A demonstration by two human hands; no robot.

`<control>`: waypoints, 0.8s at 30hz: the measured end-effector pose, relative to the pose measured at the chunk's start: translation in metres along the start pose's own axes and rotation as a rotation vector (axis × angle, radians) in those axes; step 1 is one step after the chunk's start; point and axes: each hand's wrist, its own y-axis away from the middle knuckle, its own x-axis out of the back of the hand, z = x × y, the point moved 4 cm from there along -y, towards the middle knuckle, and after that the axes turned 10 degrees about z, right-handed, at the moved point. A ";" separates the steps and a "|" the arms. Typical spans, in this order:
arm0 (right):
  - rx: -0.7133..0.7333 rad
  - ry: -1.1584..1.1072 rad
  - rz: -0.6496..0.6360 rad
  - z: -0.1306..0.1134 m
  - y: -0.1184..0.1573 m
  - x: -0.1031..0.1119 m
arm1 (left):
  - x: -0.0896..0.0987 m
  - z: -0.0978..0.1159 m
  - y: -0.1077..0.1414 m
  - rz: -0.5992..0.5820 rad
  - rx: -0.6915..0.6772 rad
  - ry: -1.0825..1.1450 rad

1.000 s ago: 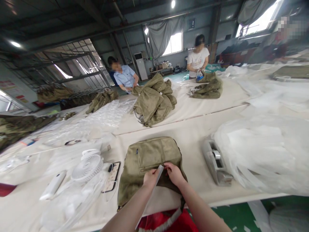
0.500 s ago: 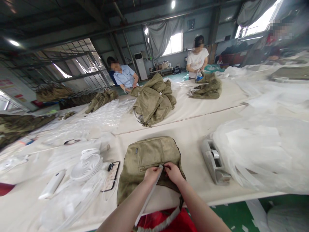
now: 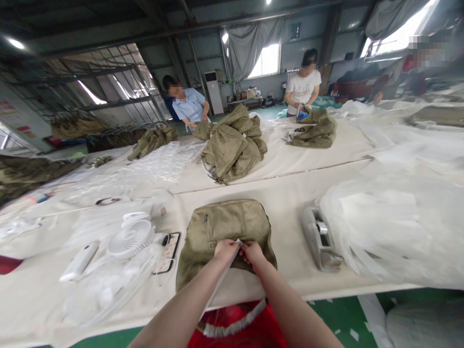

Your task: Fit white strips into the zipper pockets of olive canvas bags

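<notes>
An olive-green canvas bag (image 3: 235,220) lies flat in front of me, a small dark label at its upper left and a zipped pocket across its front. My left hand (image 3: 225,250) is closed on a long white strip (image 3: 216,289), which runs down from my fingers past the table's edge. Against it, my right hand (image 3: 253,253) pinches at the strip's upper end, over the lower part of the bag. A handle (image 3: 235,328) wrapped in clear or whitish film hangs below the table edge, in front of red cloth.
To the right stand a tape dispenser (image 3: 322,237) and a heap of clear plastic bags (image 3: 391,227). A white fan (image 3: 132,237) and a phone (image 3: 168,252) lie at the left. Beyond are piled olive bags (image 3: 232,145) and co-workers (image 3: 190,104) across the table.
My right hand has come left, so its fingers now meet my left hand's at the strip's upper end. The strip's lower part hangs slightly further left. The view has shifted a little.
</notes>
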 end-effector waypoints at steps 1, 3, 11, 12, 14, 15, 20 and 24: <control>0.003 -0.001 0.012 0.001 -0.001 0.000 | 0.003 0.002 0.002 -0.002 -0.063 -0.072; 0.003 -0.002 0.032 0.004 -0.004 0.000 | 0.006 0.007 0.008 -0.002 -0.187 -0.195; 0.016 -0.029 0.049 0.012 -0.011 0.001 | -0.007 0.017 0.040 -0.006 -0.437 -0.519; 0.024 -0.035 0.046 0.012 -0.011 0.001 | -0.009 0.018 0.042 -0.009 -0.445 -0.527; 0.041 -0.044 0.048 0.012 -0.010 0.001 | -0.012 0.020 0.043 -0.010 -0.450 -0.518; 0.048 -0.049 0.052 0.011 -0.010 0.000 | -0.012 0.020 0.043 -0.006 -0.450 -0.507; 0.097 -0.074 0.062 0.010 -0.008 -0.001 | -0.002 0.010 0.029 -0.053 -0.203 -0.192; 0.181 -0.110 0.042 0.011 -0.008 -0.001 | -0.008 -0.005 0.026 -0.267 -0.017 0.216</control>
